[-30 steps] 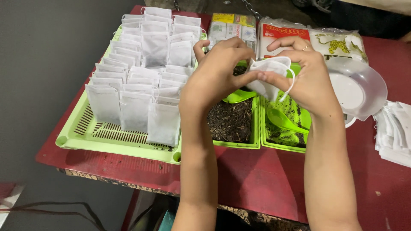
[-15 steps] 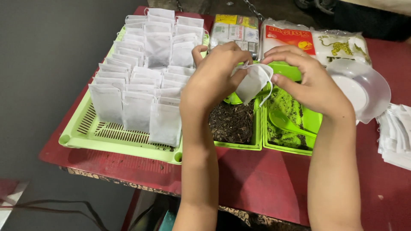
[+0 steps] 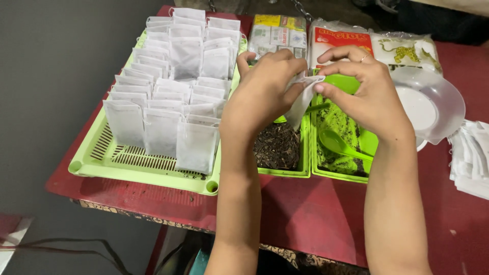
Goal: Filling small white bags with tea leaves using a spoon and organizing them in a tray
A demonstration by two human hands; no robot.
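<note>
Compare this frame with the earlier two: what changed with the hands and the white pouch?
Both hands, left hand and right hand, keep hold of the white pouch, which went from puffed open to pulled flat and narrow. The filled pouches, green tray and green spoon stayed put.

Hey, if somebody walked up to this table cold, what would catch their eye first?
Probably the rows of white filter bags standing upright in the light green slotted tray on the left of the red table. Next, mid-table, the left hand and right hand pinching one small white bag between them, above a green tray of dark loose tea.
</note>
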